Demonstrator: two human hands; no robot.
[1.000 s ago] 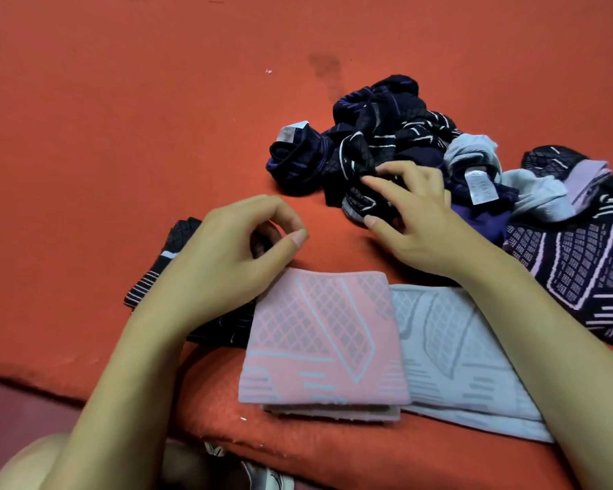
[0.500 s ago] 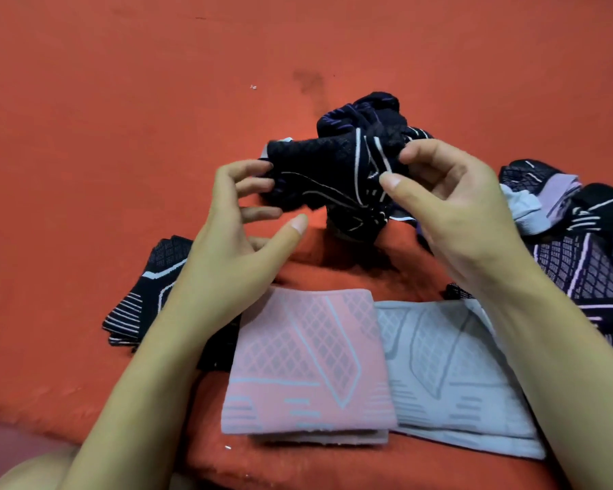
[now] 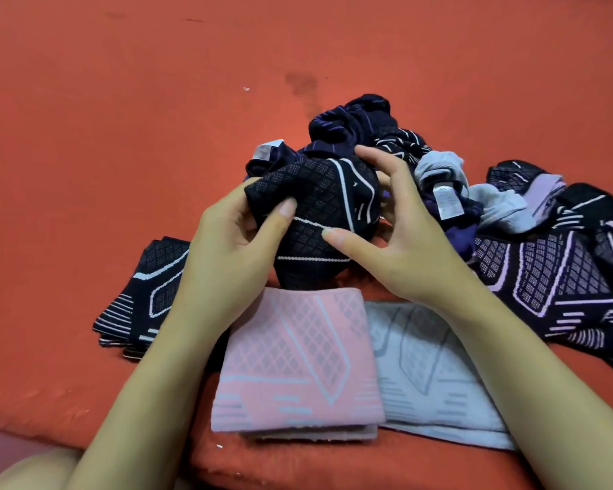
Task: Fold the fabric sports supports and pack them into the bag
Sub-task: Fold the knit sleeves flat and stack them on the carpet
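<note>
Holding item one, a black support with a white diamond grid, both hands keep it just above the orange surface. Left hand: thumb laid over the near face, fingers curled behind the fabric's left edge. Right hand: thumb pressed against the front, fingers wrapped over the top right.

Item two, pink folded support, flat at the near edge, directly below the held piece. Item three, grey folded support, touching its right side and partly under the right forearm. Item four, black folded stack with white stripes, left of the left wrist.

Item five, unfolded heap of navy and purple-striped pieces, behind the hands. Item six, pale grey crumpled support with a white label, right of the heap. Item seven, black-and-lilac support, spread flat at far right.
</note>
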